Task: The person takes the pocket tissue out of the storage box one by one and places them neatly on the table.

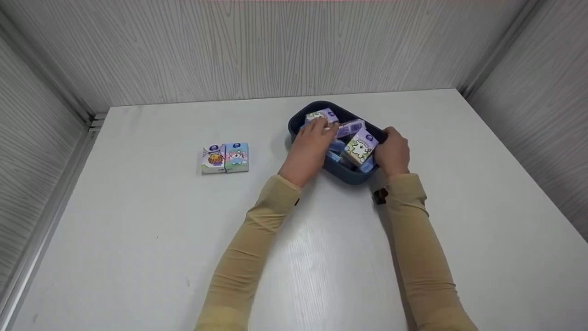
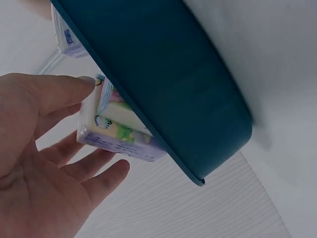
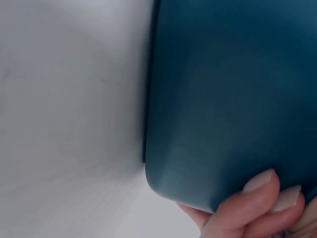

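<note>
A dark blue plastic bin [image 1: 347, 174] with rounded corners stands on the table, holding several small tissue packs [image 1: 360, 147] with cartoon prints in purple, green and blue. My right hand [image 1: 393, 151] grips the bin's right end, with curled fingertips [image 3: 257, 181] against the outer wall in the right wrist view. Over the bin's far left end is my left hand [image 1: 312, 147], its fingers spread loosely around a purple-edged tissue pack [image 1: 324, 115]. In the left wrist view, the thumb tip lies right at that pack's corner, while the other fingers reach past it.
Left of the bin, two tissue packs, one white and purple [image 1: 213, 158] and one blue and green [image 1: 237, 157], lie side by side on the white table [image 1: 138, 230]. A pale wood-grain panel [image 1: 275, 50] rises behind the table, with side panels left and right.
</note>
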{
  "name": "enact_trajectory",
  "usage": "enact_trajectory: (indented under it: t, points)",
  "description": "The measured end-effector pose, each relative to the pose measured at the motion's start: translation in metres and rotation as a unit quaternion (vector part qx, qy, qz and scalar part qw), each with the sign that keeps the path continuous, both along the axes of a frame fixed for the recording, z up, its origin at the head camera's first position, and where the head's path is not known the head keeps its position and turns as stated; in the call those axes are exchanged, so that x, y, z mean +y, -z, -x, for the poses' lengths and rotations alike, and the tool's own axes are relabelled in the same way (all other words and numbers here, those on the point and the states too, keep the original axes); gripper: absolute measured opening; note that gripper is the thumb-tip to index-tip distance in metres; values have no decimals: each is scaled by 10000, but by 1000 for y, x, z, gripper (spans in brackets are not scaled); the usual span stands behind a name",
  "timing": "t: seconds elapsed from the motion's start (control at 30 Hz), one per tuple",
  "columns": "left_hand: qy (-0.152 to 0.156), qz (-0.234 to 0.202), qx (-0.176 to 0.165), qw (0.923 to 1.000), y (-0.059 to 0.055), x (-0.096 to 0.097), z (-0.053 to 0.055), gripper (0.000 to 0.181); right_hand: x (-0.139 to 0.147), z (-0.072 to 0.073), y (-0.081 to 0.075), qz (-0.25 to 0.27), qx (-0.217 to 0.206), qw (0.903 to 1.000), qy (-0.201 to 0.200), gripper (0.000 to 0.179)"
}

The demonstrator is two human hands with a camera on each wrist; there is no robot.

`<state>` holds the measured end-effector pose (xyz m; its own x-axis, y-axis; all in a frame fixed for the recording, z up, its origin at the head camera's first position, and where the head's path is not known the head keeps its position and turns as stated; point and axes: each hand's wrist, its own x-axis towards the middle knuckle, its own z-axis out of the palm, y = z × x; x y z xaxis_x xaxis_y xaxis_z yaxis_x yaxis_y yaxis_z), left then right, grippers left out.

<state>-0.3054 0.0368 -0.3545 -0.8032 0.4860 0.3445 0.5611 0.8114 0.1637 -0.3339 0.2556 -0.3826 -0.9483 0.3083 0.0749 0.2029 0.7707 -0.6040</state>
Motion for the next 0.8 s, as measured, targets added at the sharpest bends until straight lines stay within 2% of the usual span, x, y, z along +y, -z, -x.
enact_trajectory:
  t: [0.27,0.33,0.53,0.8]
  points:
    - [-398,-214,189,9988,-1,-5,0,44,0,1,-3,-13,-74,9999,-70,40]
    - [-419,-293,137,9986,-1,-5,0,41,0,0,-3,-29,-80,9999,-75,40]
    - [-356,-336,-311,9983,-4,-4,0,43,1,-1,-3,1,-51,10000,-80,39]
    - [-352,-463,-276,9979,-5,-6,-3,39,0,-2,-1,13,86,9999,-138,37]
